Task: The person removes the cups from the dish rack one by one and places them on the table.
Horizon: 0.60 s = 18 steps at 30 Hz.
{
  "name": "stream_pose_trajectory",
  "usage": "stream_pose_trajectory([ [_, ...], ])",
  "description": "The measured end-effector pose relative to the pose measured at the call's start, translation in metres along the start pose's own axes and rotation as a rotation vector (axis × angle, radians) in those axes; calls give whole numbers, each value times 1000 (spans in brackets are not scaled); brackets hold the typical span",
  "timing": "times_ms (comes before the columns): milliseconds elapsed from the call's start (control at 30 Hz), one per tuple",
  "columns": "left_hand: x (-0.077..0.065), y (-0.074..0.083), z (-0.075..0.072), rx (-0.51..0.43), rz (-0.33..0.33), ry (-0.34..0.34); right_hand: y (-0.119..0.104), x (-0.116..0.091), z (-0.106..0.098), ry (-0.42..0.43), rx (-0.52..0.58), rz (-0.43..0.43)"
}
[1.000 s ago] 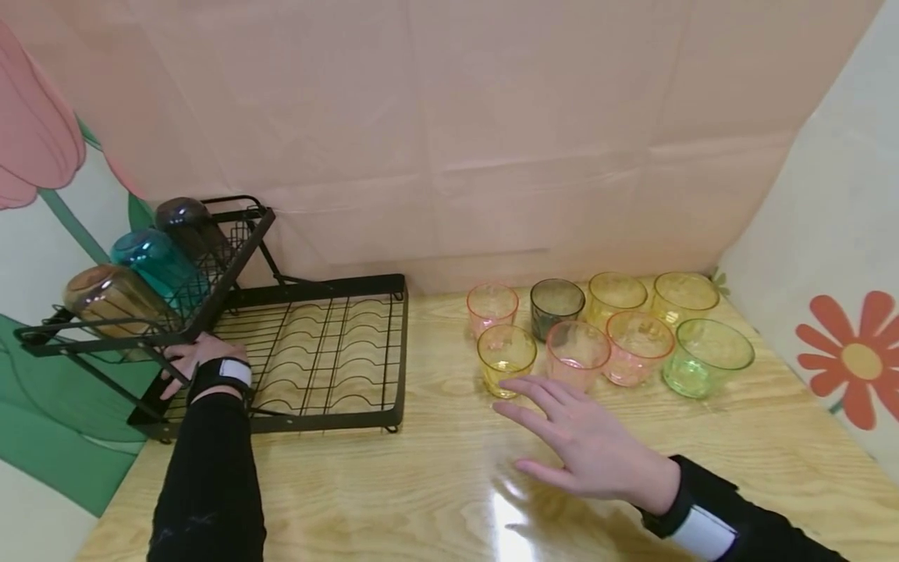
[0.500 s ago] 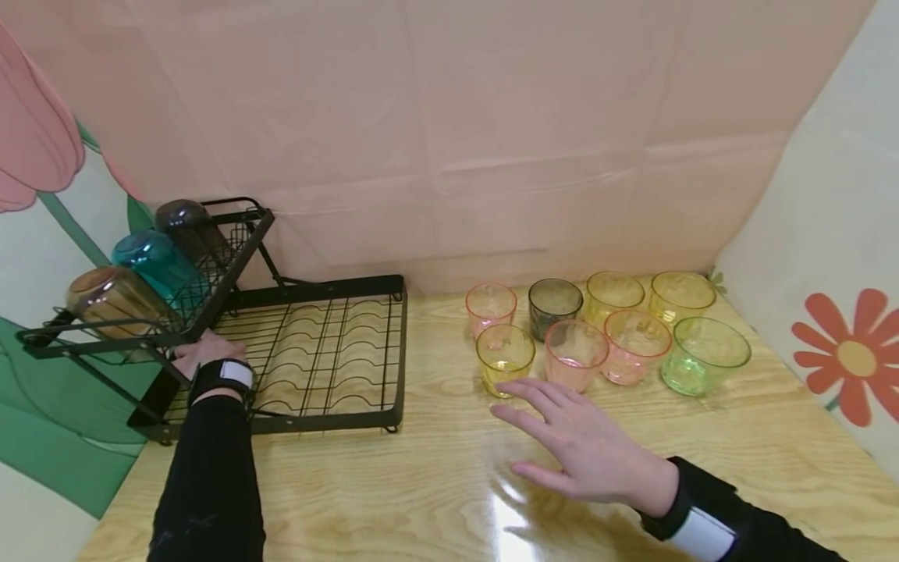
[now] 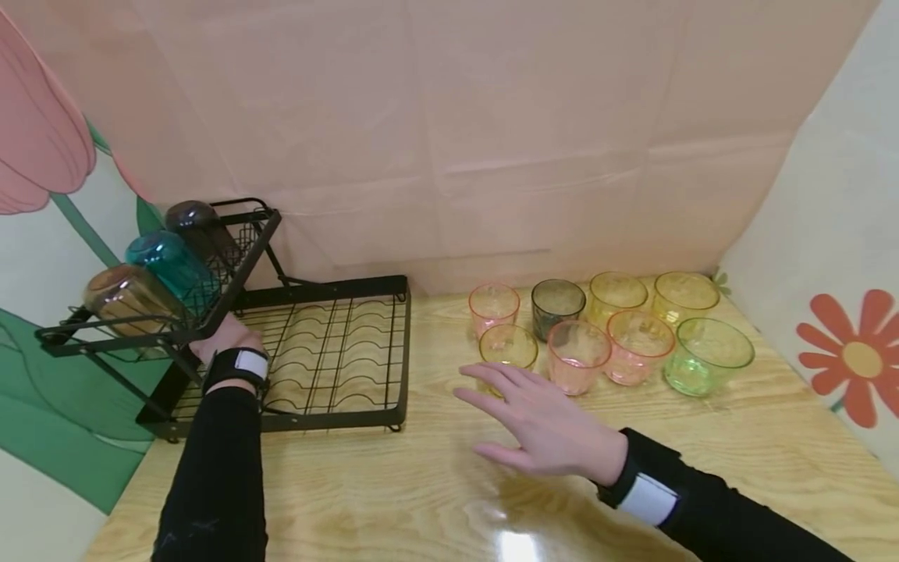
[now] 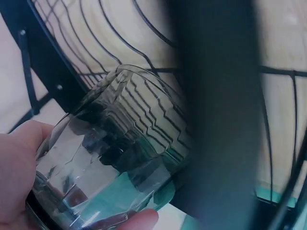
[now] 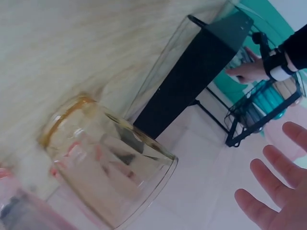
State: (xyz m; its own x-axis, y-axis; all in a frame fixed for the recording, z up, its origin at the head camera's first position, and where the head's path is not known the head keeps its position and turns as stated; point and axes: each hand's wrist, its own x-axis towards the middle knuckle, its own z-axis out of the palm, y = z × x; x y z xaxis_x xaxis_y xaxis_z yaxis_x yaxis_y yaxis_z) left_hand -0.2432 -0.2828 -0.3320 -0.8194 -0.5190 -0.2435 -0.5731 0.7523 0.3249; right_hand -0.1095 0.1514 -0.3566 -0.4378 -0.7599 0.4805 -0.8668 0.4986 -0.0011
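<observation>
Closest to the person's body, the wood-grained bench [image 3: 365, 499] runs out in front of the black rack [image 3: 337, 421], my marker for everything here. The person's right hand [image 3: 537, 421] hangs over the bench, to the right of the rack, its fingers spread and fairly straight, released and holding nothing. Just beyond those fingers, and apart from them, stands an upright yellow glass [image 3: 507, 343], the nearest of the group to the rack.

The left hand [image 3: 228, 337] reaches in under the rack's upper tier [image 3: 235, 277]. From its wrist, I can see thumb and fingers grasping a see-through glass [image 4: 110, 148], held tilted inside the rack, above the wires of the lower tier; whether it touches them I can't tell.

On the upper tier, a brown glass [image 3: 126, 297], a teal glass [image 3: 165, 261] and a dark glass [image 3: 200, 226] lean with their bases up, running toward the back of the rack.

Rightward from the rack, past the yellow one, the front row has two pink glasses [image 3: 579, 355] and a green glass [image 3: 708, 355]. Farther back, again counting away from the rack, stand another pink glass [image 3: 494, 308], a grey glass [image 3: 558, 308] and two more yellow glasses [image 3: 618, 297]. Behind the rack hangs a pink cloth [image 3: 449, 156]
</observation>
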Motion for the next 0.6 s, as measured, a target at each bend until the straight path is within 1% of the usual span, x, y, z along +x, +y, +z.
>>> stream_pose_trajectory([
  [33,-2,3,0,11,8,-5,1,4,2,6,-2,-4],
  [100,-3,9,-1,216,37,42,5,12,6,18,-1,-13],
  [167,-3,13,0,237,37,52,9,19,10,31,-11,-21],
  [200,-4,15,0,236,40,61,10,22,11,37,-15,-22],
  [333,-3,19,-1,168,45,165,14,27,13,34,-34,-10],
  [400,-3,19,-3,130,51,203,15,28,13,24,-37,-2],
  [433,-4,19,-4,124,47,209,15,28,13,18,-38,2],
  [533,-6,19,-8,144,63,159,15,29,12,10,-45,2],
  [600,-10,21,-9,138,99,138,14,30,12,12,-48,-1],
])
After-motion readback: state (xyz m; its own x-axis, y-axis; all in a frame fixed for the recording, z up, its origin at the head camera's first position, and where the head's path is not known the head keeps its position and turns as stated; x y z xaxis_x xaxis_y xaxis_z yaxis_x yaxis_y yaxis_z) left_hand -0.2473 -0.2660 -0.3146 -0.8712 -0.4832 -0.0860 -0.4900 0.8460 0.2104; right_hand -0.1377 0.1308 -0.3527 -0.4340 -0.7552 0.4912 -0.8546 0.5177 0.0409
